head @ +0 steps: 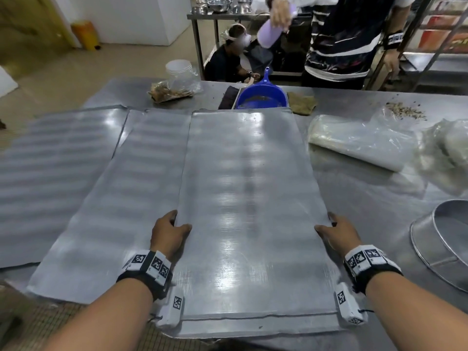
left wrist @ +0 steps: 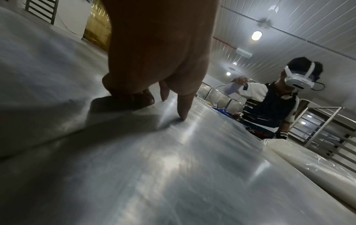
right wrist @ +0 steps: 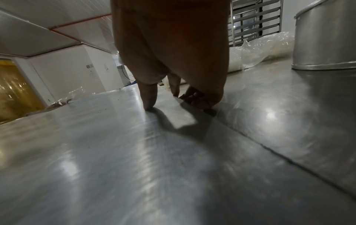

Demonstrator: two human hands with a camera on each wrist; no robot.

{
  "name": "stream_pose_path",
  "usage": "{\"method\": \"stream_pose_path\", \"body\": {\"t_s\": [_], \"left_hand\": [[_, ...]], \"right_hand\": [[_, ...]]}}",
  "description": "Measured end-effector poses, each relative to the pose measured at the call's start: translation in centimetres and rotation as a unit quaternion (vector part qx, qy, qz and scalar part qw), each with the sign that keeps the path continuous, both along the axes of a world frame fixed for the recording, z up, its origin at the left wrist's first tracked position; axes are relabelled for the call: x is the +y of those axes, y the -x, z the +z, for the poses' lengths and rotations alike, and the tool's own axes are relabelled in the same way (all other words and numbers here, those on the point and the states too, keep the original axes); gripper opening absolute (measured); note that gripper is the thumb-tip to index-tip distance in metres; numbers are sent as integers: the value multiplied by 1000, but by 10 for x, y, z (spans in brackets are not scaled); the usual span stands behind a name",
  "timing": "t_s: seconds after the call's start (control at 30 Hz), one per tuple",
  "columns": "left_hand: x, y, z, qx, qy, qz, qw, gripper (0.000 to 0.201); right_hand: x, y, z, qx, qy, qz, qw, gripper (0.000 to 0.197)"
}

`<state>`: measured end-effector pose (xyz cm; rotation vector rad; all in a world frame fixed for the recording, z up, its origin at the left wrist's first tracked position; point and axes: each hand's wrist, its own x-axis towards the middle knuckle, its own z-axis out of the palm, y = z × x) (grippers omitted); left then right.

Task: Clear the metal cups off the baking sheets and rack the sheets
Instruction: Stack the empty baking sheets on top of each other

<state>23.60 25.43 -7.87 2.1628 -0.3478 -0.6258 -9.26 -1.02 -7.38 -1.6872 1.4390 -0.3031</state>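
A bare metal baking sheet (head: 248, 193) lies lengthwise in front of me on the steel table. My left hand (head: 169, 230) grips its left edge, thumb on top and fingers curled under the rim; the left wrist view shows the thumb (left wrist: 183, 106) pressing on the sheet (left wrist: 173, 167). My right hand (head: 334, 231) grips the right edge the same way, thumb (right wrist: 148, 99) on the sheet (right wrist: 115, 152), fingers tucked under. Another sheet (head: 121, 198) lies under it to the left, and a third sheet (head: 50, 168) further left. No metal cups show on the sheets.
A large metal bowl (head: 445, 239) sits upturned at the right. Plastic bags (head: 359, 140) lie at the back right, a blue scoop (head: 262, 96) and a cloth (head: 301, 102) beyond the sheet. A person (head: 347, 39) stands across the table; a metal rack (left wrist: 318, 134) stands behind them.
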Motion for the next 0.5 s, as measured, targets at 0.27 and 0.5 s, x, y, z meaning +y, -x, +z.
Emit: {"method": "stream_pose_path", "body": {"t_s": [0.27, 0.5], "left_hand": [[5, 7, 1, -28, -17, -22, 999, 57], [10, -5, -5, -16, -9, -29, 999, 66]], "right_hand": [[6, 3, 8, 13, -8, 10, 1000, 51], [0, 3, 3, 33, -26, 38, 998, 53]]}}
